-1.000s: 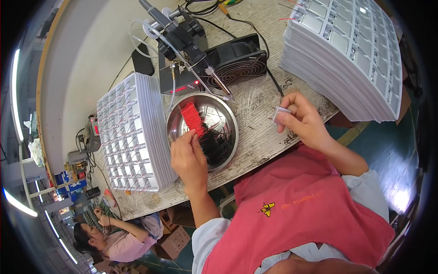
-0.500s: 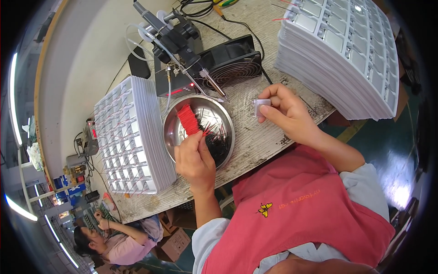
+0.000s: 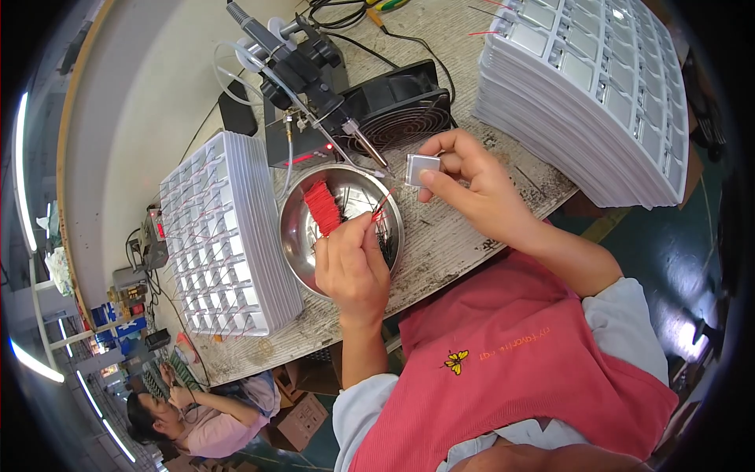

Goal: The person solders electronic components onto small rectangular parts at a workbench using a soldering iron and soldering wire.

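Observation:
My left hand (image 3: 352,263) is over the near side of a round steel bowl (image 3: 289,256). Its thumb and fingers pinch a short red wire (image 3: 384,202), whose end points up toward the right. My right hand (image 3: 480,193) grips a small flat silver square piece (image 3: 422,171) between thumb and fingers, just right of the bowl. A bundle of red wires (image 3: 321,207) lies inside the bowl, and dark wires are partly hidden behind my left hand. The soldering iron (image 3: 367,148), clamped in a stand, has its tip close to the silver piece, apart from it.
Stacked white trays (image 3: 255,228) of silver pieces with red wires stand left; a taller tray stack (image 3: 550,118) stands right. Behind the bowl are a black fan (image 3: 405,110) and a box with a red light. Another person (image 3: 212,417) sits at lower left.
My left hand has risen to the right, lifting the red wire from among the wires in the bowl. My right hand has brought the silver piece left, nearer the iron's tip.

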The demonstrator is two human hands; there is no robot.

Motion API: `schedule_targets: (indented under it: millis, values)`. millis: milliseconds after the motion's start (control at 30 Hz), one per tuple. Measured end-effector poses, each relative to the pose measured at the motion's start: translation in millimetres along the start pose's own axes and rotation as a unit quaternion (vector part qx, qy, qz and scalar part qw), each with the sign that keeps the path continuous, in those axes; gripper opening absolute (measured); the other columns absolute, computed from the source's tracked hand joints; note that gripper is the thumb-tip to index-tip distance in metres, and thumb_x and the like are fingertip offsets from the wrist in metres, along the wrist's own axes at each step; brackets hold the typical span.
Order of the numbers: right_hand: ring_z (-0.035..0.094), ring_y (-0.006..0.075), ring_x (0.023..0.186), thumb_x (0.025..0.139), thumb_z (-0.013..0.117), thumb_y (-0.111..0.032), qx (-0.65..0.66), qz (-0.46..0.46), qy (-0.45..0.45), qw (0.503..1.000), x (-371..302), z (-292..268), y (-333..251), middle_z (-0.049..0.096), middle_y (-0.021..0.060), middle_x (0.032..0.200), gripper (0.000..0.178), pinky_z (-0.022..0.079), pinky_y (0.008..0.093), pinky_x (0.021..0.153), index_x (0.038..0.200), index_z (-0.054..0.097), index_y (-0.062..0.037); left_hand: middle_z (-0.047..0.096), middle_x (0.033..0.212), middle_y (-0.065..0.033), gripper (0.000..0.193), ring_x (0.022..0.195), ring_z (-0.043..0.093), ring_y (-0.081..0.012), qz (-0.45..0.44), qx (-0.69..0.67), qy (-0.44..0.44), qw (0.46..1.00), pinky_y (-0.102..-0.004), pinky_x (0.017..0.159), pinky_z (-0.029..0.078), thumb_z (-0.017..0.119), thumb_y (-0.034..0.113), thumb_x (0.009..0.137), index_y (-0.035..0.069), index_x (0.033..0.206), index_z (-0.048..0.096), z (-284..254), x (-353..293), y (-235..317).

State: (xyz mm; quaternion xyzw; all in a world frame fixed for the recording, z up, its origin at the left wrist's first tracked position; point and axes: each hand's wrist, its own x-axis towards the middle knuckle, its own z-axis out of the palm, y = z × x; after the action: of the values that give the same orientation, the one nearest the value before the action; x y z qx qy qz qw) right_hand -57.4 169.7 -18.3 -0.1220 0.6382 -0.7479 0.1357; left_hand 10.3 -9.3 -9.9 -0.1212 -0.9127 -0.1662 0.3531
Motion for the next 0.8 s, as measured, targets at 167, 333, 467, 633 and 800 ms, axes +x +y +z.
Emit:
schedule_targets:
  millis: [167, 333, 467, 633, 800]
  values:
    - [0.064, 0.0105, 0.079, 0.095, 0.059, -0.013, 0.004, -0.011, 0.0, 1.0, 3.3, 3.6, -1.2, 0.067, 0.0065, 0.081, 0.025, 0.05, 0.0269, 0.072, 0.113, 0.048, 0.0012, 0.065, 0.083, -0.0099, 0.019, 0.065, 0.059, -0.0256, -0.015, 0.01, -0.003, 1.0, -0.0357, 0.057, 0.042, 0.067, -0.002, 0.083, 0.001, 0.1, 0.061, 1.2, 1.2, -0.1]
    - [0.064, 0.0108, 0.079, 0.095, 0.058, -0.012, -0.005, -0.017, 0.0, 1.0, 3.8, 4.7, -1.3, 0.066, 0.0067, 0.08, 0.025, 0.05, 0.0271, 0.073, 0.113, 0.048, 0.0013, 0.065, 0.082, -0.0094, 0.018, 0.064, 0.058, -0.0256, -0.012, 0.006, 0.003, 1.0, -0.0357, 0.057, 0.042, 0.067, -0.001, 0.084, 0.001, 0.1, 0.061, 2.8, 3.5, -0.3]
    - [0.064, 0.0111, 0.078, 0.095, 0.058, -0.013, -0.004, -0.027, 0.007, 1.0, 3.4, 6.6, -1.6, 0.067, 0.0068, 0.08, 0.025, 0.05, 0.0275, 0.072, 0.113, 0.048, 0.0013, 0.065, 0.082, -0.0093, 0.017, 0.064, 0.057, -0.0255, -0.012, 0.006, 0.004, 1.0, -0.0356, 0.057, 0.042, 0.067, -0.001, 0.084, 0.002, 0.1, 0.061, 4.2, 4.6, -0.5]
    - [0.065, 0.0125, 0.076, 0.094, 0.06, -0.013, -0.028, -0.042, 0.01, 0.999, 3.5, 7.0, -0.2, 0.067, 0.0074, 0.078, 0.027, 0.05, 0.0282, 0.071, 0.113, 0.049, 0.0011, 0.065, 0.082, -0.0092, 0.016, 0.064, 0.057, -0.0256, -0.017, 0.004, 0.009, 1.0, -0.0357, 0.057, 0.042, 0.067, 0.0, 0.084, 0.002, 0.099, 0.062, 5.1, 5.1, -0.1]
    - [0.065, 0.0145, 0.072, 0.093, 0.06, -0.013, -0.053, -0.063, 0.021, 0.996, 2.1, 7.9, 0.2, 0.067, 0.0071, 0.076, 0.026, 0.05, 0.0289, 0.068, 0.112, 0.049, 0.0002, 0.065, 0.08, -0.0091, 0.016, 0.064, 0.056, -0.0259, -0.017, 0.013, 0.013, 1.0, -0.0361, 0.057, 0.042, 0.068, 0.0, 0.083, 0.002, 0.098, 0.062, 5.8, 5.0, -0.2]
